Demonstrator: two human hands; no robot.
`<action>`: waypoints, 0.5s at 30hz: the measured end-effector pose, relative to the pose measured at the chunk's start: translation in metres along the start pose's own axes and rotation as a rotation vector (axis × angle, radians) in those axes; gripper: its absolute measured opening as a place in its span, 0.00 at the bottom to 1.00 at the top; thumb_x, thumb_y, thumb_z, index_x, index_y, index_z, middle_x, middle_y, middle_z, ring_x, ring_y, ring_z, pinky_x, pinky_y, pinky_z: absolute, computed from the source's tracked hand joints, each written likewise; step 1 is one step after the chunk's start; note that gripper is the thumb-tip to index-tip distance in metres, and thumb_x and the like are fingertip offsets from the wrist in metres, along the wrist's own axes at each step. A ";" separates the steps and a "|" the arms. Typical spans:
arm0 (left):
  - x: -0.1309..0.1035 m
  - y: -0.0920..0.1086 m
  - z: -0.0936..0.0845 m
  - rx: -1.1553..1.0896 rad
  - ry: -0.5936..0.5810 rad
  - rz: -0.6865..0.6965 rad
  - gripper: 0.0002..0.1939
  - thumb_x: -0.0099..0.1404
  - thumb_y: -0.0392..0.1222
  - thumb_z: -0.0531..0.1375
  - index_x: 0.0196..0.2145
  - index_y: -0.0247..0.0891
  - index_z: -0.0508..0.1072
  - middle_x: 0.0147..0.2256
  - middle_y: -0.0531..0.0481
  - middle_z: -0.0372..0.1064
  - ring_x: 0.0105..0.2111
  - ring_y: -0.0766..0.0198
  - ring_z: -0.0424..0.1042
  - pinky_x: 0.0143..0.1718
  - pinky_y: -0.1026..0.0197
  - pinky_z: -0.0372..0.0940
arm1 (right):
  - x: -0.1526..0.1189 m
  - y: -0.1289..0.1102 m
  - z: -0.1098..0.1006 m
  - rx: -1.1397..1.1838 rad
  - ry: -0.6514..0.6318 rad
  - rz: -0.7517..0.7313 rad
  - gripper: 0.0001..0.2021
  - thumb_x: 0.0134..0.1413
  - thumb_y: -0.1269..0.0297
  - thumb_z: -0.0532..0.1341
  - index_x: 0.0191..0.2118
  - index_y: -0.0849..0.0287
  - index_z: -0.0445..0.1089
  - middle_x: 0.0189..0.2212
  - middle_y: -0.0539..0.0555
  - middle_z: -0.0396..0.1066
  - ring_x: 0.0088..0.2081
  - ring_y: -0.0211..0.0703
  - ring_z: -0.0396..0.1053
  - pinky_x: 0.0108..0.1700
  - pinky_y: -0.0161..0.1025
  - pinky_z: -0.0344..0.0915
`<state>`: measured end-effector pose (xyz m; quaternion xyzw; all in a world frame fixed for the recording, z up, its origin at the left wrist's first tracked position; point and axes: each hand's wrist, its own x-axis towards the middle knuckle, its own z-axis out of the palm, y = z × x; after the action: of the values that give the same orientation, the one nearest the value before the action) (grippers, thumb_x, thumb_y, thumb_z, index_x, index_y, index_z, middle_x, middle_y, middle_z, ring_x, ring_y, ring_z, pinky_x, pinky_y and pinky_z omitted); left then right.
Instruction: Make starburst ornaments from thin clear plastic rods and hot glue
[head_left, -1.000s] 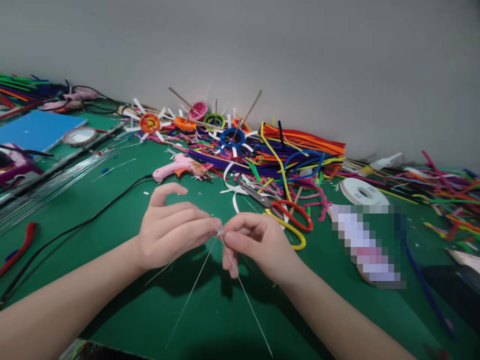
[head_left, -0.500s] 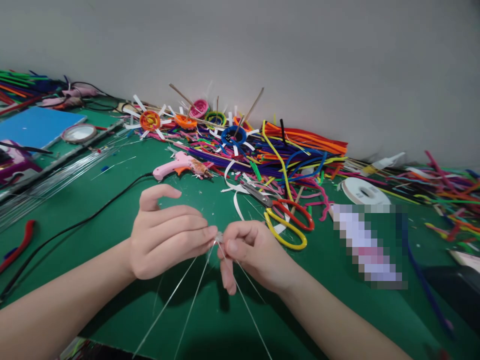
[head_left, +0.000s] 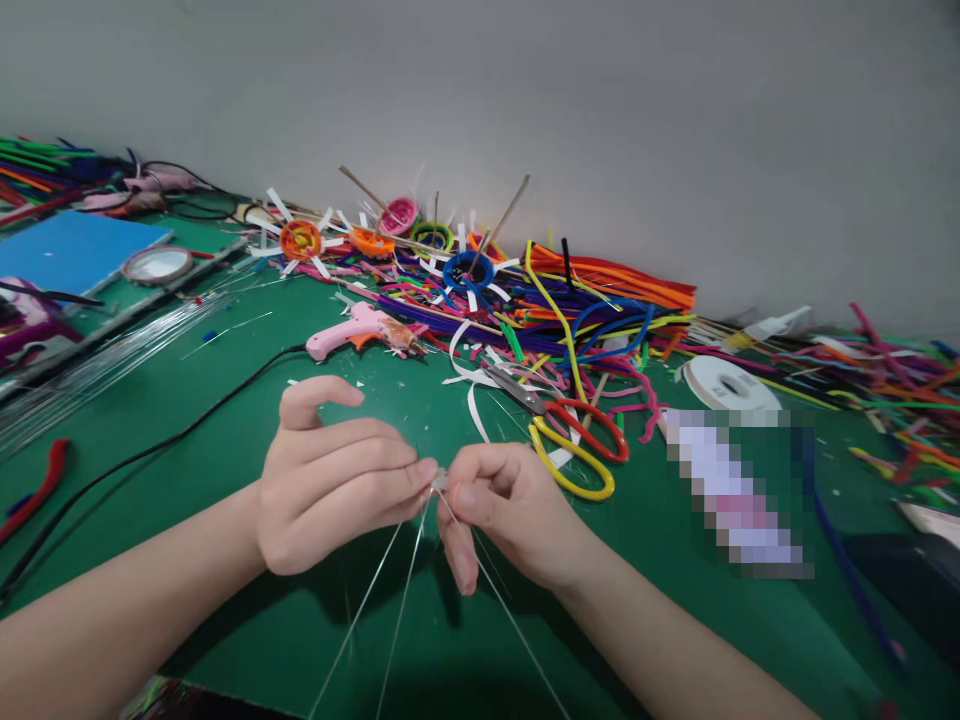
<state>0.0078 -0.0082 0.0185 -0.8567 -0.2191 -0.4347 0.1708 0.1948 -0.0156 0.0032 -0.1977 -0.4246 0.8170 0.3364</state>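
Observation:
My left hand [head_left: 341, 490] is closed in a pinch at its fingertips, with the index finger raised and curled above the others. Facing it, my right hand [head_left: 514, 510] pinches with thumb and index finger, while another finger hangs downward. Between the two sets of fingertips sits a small whitish translucent piece [head_left: 440, 481], partly covered by them. Thin clear strands [head_left: 356, 621] fan out from it, down toward the front of the green table. How the strands join the piece is too small to make out.
A pink glue gun [head_left: 364, 328] with a black cord lies beyond my left hand. Scissors [head_left: 574, 470] with red and yellow handles lie beyond my right. A white ribbon spool [head_left: 731, 385] and piles of coloured pipe cleaners [head_left: 622, 278] stand farther back. Clear strands [head_left: 142, 340] lie at left.
Both hands keep their pinch and have shifted very slightly. The lower ends of the hanging strands have swung to the right.

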 end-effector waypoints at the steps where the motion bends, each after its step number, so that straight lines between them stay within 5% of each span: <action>1: 0.000 0.000 0.000 -0.004 0.006 -0.008 0.03 0.62 0.35 0.61 0.30 0.36 0.70 0.22 0.58 0.73 0.24 0.71 0.73 0.35 0.56 0.59 | 0.000 -0.001 0.000 -0.010 0.001 0.002 0.09 0.53 0.63 0.63 0.27 0.62 0.68 0.16 0.47 0.71 0.16 0.31 0.66 0.19 0.28 0.64; 7: -0.003 0.003 -0.002 -0.012 -0.024 -0.011 0.01 0.62 0.33 0.61 0.32 0.35 0.71 0.24 0.57 0.74 0.25 0.70 0.73 0.36 0.57 0.59 | -0.001 -0.009 -0.002 -0.093 -0.006 0.052 0.09 0.55 0.63 0.62 0.27 0.61 0.67 0.14 0.46 0.69 0.13 0.30 0.63 0.18 0.27 0.61; 12: -0.011 0.004 -0.003 0.017 -0.009 -0.068 0.11 0.67 0.31 0.51 0.37 0.38 0.73 0.29 0.56 0.76 0.29 0.69 0.74 0.40 0.55 0.58 | -0.002 -0.014 -0.002 -0.197 0.011 0.034 0.08 0.55 0.65 0.61 0.27 0.61 0.67 0.14 0.45 0.69 0.15 0.29 0.64 0.21 0.28 0.62; 15: -0.009 0.000 0.000 -0.011 -0.064 -0.030 0.07 0.62 0.32 0.59 0.39 0.37 0.72 0.29 0.54 0.76 0.27 0.68 0.74 0.41 0.56 0.59 | 0.000 -0.015 -0.002 -0.277 0.081 -0.033 0.07 0.54 0.65 0.62 0.28 0.61 0.69 0.16 0.46 0.69 0.18 0.30 0.66 0.23 0.29 0.64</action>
<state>0.0031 -0.0104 0.0115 -0.8677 -0.2350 -0.4107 0.1526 0.2024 -0.0082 0.0147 -0.2681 -0.5224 0.7362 0.3364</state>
